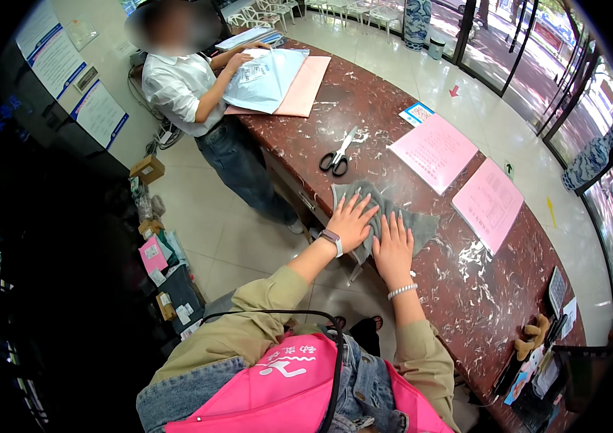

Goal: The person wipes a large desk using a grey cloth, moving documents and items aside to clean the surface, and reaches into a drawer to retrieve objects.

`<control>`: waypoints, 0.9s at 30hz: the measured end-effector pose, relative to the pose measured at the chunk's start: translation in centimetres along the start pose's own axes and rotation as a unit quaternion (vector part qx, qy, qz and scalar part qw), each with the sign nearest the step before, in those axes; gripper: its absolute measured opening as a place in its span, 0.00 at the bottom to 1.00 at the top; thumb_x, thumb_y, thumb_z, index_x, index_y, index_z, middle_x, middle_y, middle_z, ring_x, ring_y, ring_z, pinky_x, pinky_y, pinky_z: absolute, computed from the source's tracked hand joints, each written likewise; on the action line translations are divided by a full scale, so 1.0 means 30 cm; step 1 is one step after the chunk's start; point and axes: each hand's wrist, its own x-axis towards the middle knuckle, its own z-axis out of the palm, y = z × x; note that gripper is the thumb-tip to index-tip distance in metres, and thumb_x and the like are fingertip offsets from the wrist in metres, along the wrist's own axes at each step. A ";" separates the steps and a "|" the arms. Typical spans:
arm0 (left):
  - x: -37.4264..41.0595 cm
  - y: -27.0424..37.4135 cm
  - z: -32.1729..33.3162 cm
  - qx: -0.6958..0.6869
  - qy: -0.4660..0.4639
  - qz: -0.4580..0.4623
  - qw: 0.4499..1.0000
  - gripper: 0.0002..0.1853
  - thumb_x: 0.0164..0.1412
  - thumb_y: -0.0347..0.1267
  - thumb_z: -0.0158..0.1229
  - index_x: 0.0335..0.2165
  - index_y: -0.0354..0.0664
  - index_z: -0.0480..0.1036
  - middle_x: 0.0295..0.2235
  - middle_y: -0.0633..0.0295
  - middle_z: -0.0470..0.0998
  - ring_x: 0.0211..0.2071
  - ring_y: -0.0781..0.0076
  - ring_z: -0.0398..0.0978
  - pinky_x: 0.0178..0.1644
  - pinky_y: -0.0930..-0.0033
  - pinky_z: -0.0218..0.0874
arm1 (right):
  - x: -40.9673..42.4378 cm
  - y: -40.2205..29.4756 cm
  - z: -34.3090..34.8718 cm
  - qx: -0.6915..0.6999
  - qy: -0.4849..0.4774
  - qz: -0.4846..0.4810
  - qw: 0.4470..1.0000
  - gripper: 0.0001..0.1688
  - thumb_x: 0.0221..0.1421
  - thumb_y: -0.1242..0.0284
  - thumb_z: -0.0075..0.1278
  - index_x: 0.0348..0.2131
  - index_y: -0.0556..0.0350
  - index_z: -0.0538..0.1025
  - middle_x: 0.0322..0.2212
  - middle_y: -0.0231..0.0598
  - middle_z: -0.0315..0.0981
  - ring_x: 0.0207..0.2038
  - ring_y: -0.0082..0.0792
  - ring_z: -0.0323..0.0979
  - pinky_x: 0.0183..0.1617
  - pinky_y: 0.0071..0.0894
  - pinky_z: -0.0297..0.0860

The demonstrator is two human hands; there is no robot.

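A grey cloth (422, 224) lies spread at the near edge of a curved, red marbled counter (447, 292), one part hanging over the edge. Flat on its left part rests my left hand (350, 221), fingers spread, a banded watch on the wrist. My right hand (394, 249) lies palm down beside it, partly on the cloth, fingers slightly apart; a pale beaded bracelet circles that wrist. Neither hand grasps anything. Scissors with black handles (334, 162) lie just beyond the cloth, blades pointing away.
Across the counter's far left, a person (176, 92) handles a pale blue mailing bag (263, 81) over a pink one (314, 81). Two pink printed sheets (436, 151) lie near the outer edge. A calculator (557, 291) and desk items stand at right; parcels (153, 254) sit on the floor left.
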 end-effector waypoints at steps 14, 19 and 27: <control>-0.076 0.602 0.120 -0.204 -0.146 0.278 0.927 0.43 0.56 0.46 0.63 0.66 0.48 0.59 0.71 0.47 0.49 0.72 0.45 0.47 0.74 0.40 0.35 | -0.651 0.302 -0.378 0.017 -0.098 0.194 0.976 0.41 0.61 0.63 0.51 0.68 0.60 0.59 0.70 0.50 0.50 0.72 0.48 0.47 0.74 0.53 0.41; 0.002 0.782 0.314 -0.314 -0.057 0.409 0.855 0.48 0.52 0.46 0.64 0.65 0.37 0.57 0.70 0.44 0.51 0.72 0.42 0.45 0.74 0.37 0.33 | -0.813 0.524 -0.268 -0.017 -0.193 0.240 0.951 0.56 0.52 0.58 0.55 0.69 0.70 0.51 0.72 0.57 0.40 0.75 0.50 0.37 0.75 0.56 0.37; 0.000 0.630 0.239 -0.272 -0.125 0.280 0.912 0.48 0.54 0.49 0.63 0.67 0.41 0.55 0.71 0.48 0.49 0.72 0.50 0.46 0.75 0.43 0.34 | -0.593 0.520 -0.262 -0.019 -0.228 0.098 0.968 0.52 0.53 0.59 0.55 0.66 0.73 0.55 0.71 0.62 0.41 0.75 0.53 0.36 0.75 0.56 0.36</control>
